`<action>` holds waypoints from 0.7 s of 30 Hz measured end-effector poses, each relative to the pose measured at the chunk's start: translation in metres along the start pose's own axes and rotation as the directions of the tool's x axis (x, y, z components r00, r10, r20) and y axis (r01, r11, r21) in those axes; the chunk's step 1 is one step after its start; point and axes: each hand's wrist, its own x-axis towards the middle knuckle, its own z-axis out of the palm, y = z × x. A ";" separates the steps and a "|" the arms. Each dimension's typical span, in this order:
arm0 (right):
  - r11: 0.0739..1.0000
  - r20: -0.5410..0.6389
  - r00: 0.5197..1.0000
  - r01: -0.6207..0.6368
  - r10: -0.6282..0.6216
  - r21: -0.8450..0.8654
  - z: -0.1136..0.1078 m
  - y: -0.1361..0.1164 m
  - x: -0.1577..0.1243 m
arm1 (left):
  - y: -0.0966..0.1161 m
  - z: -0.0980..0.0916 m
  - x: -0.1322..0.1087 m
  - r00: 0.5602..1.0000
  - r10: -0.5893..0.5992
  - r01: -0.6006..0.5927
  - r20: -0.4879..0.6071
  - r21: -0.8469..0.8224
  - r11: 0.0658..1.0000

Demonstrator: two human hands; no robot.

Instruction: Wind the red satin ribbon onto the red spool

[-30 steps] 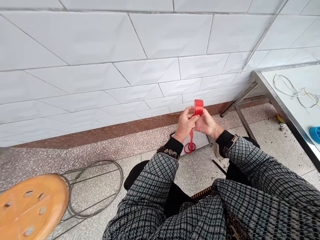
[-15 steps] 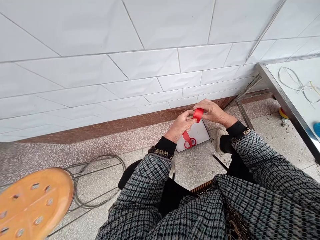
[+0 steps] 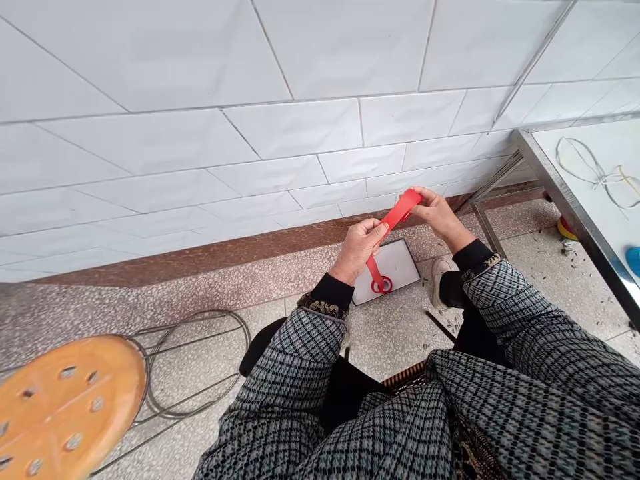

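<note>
A red ribbon (image 3: pixel 397 212) stretches as a short slanted band between my two hands. My left hand (image 3: pixel 359 247) pinches its lower end, thumb on top. At its upper end my right hand (image 3: pixel 436 212) has its fingers closed on the ribbon, which bends around there. Below my left hand the ribbon hangs down to a red ring-shaped roll (image 3: pixel 382 285) over the lower edge of a white board (image 3: pixel 397 263) with a dark rim, on the floor.
An orange stool seat (image 3: pixel 75 400) with holes stands at the lower left, with wire rings beside it. At the right, a metal-framed table (image 3: pixel 575 200) holds loose pale wires (image 3: pixel 597 175) and a blue item (image 3: pixel 633 259). A tiled wall rises ahead.
My right hand has moved up and to the right from my left hand. The ribbon, bunched in a loop before, is now drawn out into a longer band between them.
</note>
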 end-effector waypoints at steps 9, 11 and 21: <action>0.818 0.102 0.940 -0.333 0.325 0.469 0.020 -0.007 -0.009 | -0.004 0.005 0.002 1.000 0.011 -0.011 0.007 0.025 1.000; 0.776 0.142 0.927 -0.369 0.347 0.511 0.025 -0.006 -0.010 | -0.005 0.007 0.002 1.000 0.016 -0.016 -0.003 0.024 1.000; 0.632 0.261 0.867 -0.490 0.424 0.601 0.037 -0.007 -0.013 | -0.009 0.010 0.003 1.000 0.021 -0.021 -0.007 0.013 1.000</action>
